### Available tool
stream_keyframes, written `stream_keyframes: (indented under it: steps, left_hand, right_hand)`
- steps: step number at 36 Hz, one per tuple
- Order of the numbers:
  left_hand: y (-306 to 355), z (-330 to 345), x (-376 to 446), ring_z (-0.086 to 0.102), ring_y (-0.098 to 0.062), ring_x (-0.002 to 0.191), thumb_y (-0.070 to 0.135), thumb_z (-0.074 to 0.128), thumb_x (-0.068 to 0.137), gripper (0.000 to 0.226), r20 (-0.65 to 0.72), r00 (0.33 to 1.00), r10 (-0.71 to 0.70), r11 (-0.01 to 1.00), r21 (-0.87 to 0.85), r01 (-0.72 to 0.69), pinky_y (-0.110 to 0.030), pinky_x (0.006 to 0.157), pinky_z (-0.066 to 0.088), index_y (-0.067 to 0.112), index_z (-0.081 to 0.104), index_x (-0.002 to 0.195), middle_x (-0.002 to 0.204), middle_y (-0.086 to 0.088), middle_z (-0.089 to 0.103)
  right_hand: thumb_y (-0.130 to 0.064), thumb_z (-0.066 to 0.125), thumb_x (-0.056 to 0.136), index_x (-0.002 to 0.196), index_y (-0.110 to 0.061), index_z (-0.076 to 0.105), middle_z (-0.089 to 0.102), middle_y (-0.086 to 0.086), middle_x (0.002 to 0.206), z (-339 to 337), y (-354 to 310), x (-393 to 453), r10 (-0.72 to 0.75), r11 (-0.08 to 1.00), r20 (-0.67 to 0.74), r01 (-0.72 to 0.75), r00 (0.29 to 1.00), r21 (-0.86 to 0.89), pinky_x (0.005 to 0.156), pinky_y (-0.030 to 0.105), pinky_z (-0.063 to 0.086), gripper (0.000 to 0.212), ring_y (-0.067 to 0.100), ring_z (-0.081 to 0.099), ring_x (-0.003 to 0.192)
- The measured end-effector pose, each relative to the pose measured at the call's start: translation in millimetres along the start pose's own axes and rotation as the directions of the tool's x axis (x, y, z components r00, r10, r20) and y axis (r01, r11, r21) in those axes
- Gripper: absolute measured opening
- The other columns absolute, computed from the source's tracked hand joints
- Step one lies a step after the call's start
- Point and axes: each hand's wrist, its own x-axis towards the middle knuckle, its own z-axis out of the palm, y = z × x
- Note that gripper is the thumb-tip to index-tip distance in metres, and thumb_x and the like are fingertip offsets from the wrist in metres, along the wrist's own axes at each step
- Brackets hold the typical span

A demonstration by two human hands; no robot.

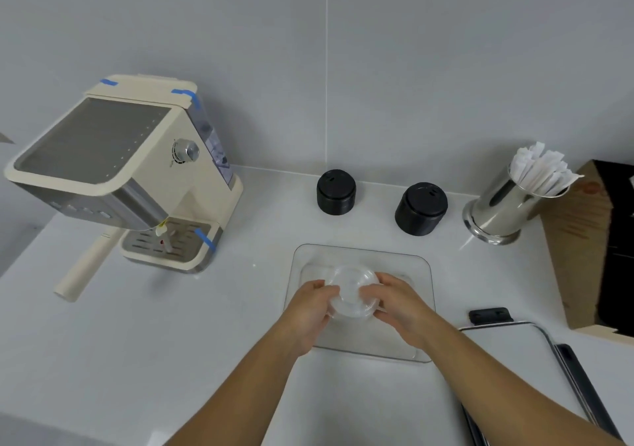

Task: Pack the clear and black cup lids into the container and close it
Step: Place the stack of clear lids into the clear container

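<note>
A stack of clear cup lids [353, 291] is held between both hands inside or just above the clear square container [423, 274] at the counter's middle. My left hand [310, 312] grips the stack's left side and my right hand [398, 305] its right side. Two stacks of black cup lids stand behind the container: one [336, 191] at the back and one [421, 208] to its right. The container's lid [507, 353], white with black clips, lies flat to the right of my right arm.
A cream espresso machine [130, 178] with blue tape stands at the left, its handle pointing toward me. A steel cup of wrapped straws [504, 205] and a wooden box [583, 246] are at the right. A grey tiled wall backs the white counter.
</note>
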Motion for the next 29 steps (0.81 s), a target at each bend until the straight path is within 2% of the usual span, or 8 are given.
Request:
stream_keyframes:
  steps: [3,9,13,15,19,23,26,29]
  left_hand:
    - [0.8,0.1,4.1,0.061,-0.020,0.092,0.016,0.059,0.091,0.024,0.010,1.000,-0.018,1.000,-0.017,0.018,-0.028,0.092,0.048,0.009,0.063,0.114,0.101,-0.005,0.068]
    - [5.2,-2.0,6.2,0.064,-0.023,0.092,0.009,0.057,0.091,0.019,-0.011,0.999,-0.031,0.997,-0.068,0.030,-0.028,0.085,0.051,0.008,0.068,0.106,0.102,-0.010,0.070]
    - [7.1,-4.0,5.3,0.066,-0.020,0.110,0.028,0.065,0.074,0.062,-0.030,0.999,-0.031,0.999,0.019,0.031,-0.030,0.096,0.052,0.012,0.057,0.134,0.122,-0.004,0.069]
    - [6.2,-4.8,4.3,0.062,-0.019,0.116,0.033,0.065,0.070,0.069,-0.023,1.000,-0.020,0.999,0.048,0.021,-0.034,0.104,0.048,0.015,0.055,0.136,0.129,-0.002,0.065]
    - [9.6,-6.3,-15.0,0.056,-0.010,0.109,0.029,0.062,0.088,0.018,-0.005,0.998,0.067,0.988,0.142,-0.066,-0.033,0.112,0.037,0.023,0.062,0.105,0.113,0.008,0.061]
    - [6.7,-23.4,-30.3,0.052,-0.014,0.127,0.038,0.067,0.079,0.061,-0.079,0.984,0.162,0.970,0.198,-0.144,-0.038,0.114,0.038,0.023,0.055,0.137,0.134,0.010,0.057]
    - [5.5,-39.9,-41.0,0.065,-0.009,0.107,0.020,0.068,0.088,0.031,-0.135,0.960,0.244,0.965,0.129,-0.227,-0.025,0.093,0.051,0.022,0.067,0.119,0.114,0.009,0.069]
    - [2.9,-53.9,-43.6,0.068,-0.013,0.097,0.015,0.066,0.091,0.021,-0.266,0.921,0.284,0.956,0.144,-0.254,-0.025,0.085,0.052,0.020,0.070,0.111,0.105,0.004,0.072]
  right_hand:
    - [-0.013,0.069,0.080,0.114,-0.016,0.068,0.072,0.007,0.110,0.8,3.2,3.8,-0.022,0.997,-0.044,0.018,0.999,-0.079,0.093,0.038,0.055,0.034,0.023,0.068,0.103]
    - [-0.022,0.069,0.081,0.110,-0.025,0.068,0.070,-0.002,0.104,7.4,1.7,6.2,-0.084,0.970,-0.093,0.060,0.992,-0.238,0.083,0.030,0.052,0.029,0.015,0.065,0.096]
    - [-0.023,0.066,0.082,0.109,-0.026,0.066,0.069,-0.003,0.102,9.0,0.1,5.3,-0.066,0.970,-0.109,0.038,0.992,-0.241,0.076,0.028,0.050,0.027,0.015,0.064,0.093]
    - [-0.022,0.065,0.083,0.108,-0.028,0.065,0.069,-0.005,0.102,9.1,-0.5,4.3,-0.067,0.969,-0.100,0.041,0.993,-0.244,0.075,0.027,0.048,0.025,0.013,0.064,0.093]
    - [-0.023,0.064,0.085,0.110,-0.031,0.066,0.069,-0.005,0.105,7.5,-0.6,4.1,-0.060,0.969,-0.072,0.041,0.996,-0.242,0.078,0.027,0.048,0.026,0.013,0.063,0.095]
    - [-0.023,0.064,0.085,0.113,-0.035,0.067,0.069,-0.005,0.110,5.4,1.8,5.5,-0.041,0.974,-0.061,0.026,0.997,-0.225,0.089,0.032,0.050,0.031,0.016,0.062,0.103]
    - [-0.020,0.061,0.084,0.111,-0.038,0.068,0.068,-0.005,0.105,3.7,3.6,5.0,-0.033,0.981,-0.066,0.020,0.997,-0.195,0.098,0.037,0.049,0.033,0.015,0.062,0.098]
    - [-0.021,0.064,0.082,0.139,-0.033,0.053,0.064,-0.001,0.119,0.9,6.7,6.2,0.008,0.987,-0.086,-0.022,0.996,-0.161,0.102,0.037,0.048,0.059,0.017,0.061,0.108]
